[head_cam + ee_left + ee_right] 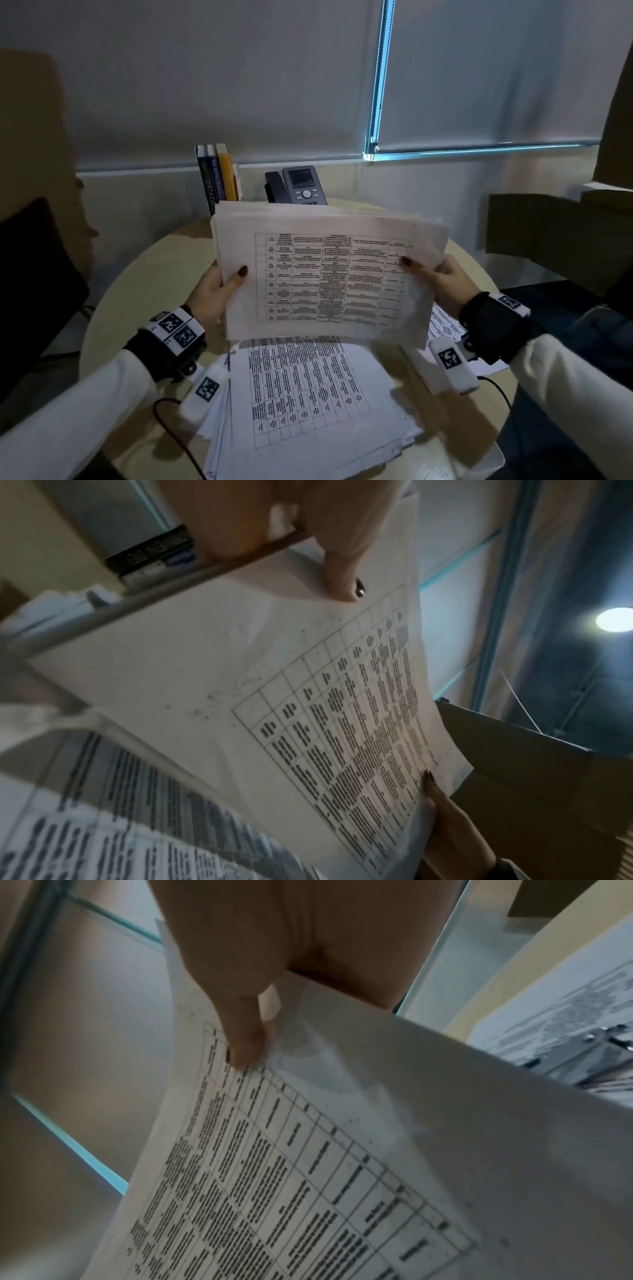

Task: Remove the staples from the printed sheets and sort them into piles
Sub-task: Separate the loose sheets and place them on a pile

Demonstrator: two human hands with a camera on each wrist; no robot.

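Two hands hold one thick bundle of printed sheets (329,270) up off the surface (472,274), tilted so its table-printed top page faces the person. The left hand (214,294) takes the bundle's left edge: the thumb lies flat across the front page, its dark-painted nail pointing toward the table print, while the other fingers pass behind the stack out of sight. The left wrist view shows this grip closed on the paper, thumb (346,569) pressed down on the page margin. The right hand (442,284) mirrors it on the bundle's right edge, thumb stretched inward over the print and the remaining fingers hidden behind; in the right wrist view the thumb (243,1042) pins the top sheet, and the page edge just beside it curls loose. Both forearms rise from the near edge of the surface, wrists bent slightly upward, white sleeves ending at black wrist straps with marker tags.

Directly below the two grips a loose pile of printed pages (308,401) lies fanned on the surface. Under the right wrist, more printed sheets (445,325) lie partly hidden. Beyond the held bundle, past the left grip, stand three upright books (215,174), and a dark desk phone (301,186) sits further right.
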